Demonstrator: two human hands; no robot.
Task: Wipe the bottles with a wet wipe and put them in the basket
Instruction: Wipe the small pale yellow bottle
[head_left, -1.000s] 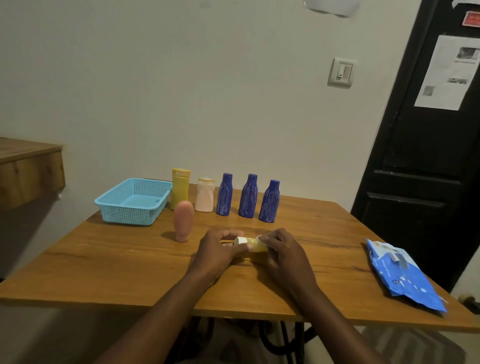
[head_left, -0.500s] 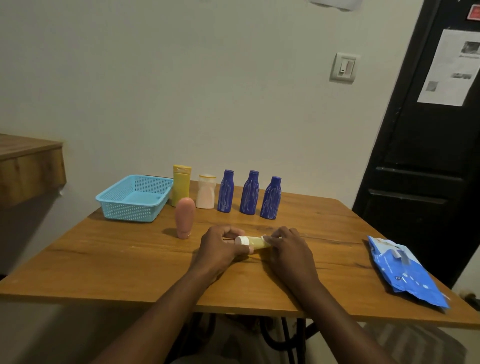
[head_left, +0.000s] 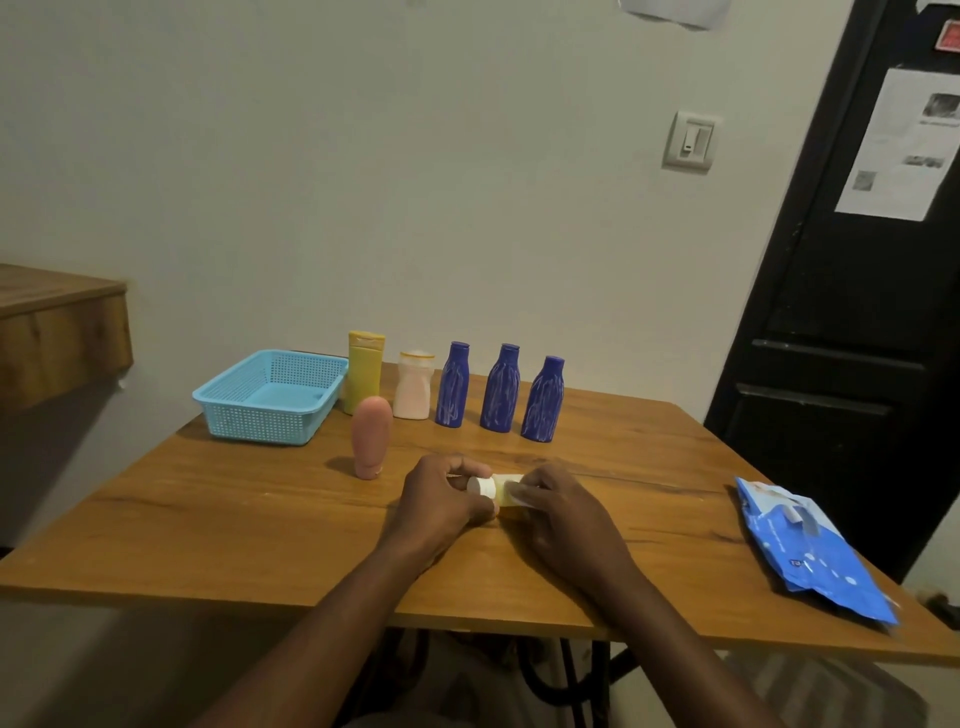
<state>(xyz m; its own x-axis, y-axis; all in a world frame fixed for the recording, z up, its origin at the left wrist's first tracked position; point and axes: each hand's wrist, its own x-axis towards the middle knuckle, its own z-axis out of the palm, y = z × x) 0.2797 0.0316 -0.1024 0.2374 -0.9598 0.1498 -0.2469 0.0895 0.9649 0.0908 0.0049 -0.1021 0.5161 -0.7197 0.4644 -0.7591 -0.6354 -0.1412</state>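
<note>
the table (head_left: 208, 519) is wood grain with a soft sheen. at its far left corner, the basket (head_left: 260, 426) is light-blue perforated plastic. the blue bottles (head_left: 500, 387) look like smooth plastic, and the pink tube (head_left: 371, 436) is matt. near the right edge, the wipes pack (head_left: 810, 556) is glossy film.

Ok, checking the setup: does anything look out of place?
Nothing spilled or damaged. The pink bottle stands alone ahead of the bottle row, and the wipes pack lies at the table's right edge, one corner seemingly overhanging.
</note>
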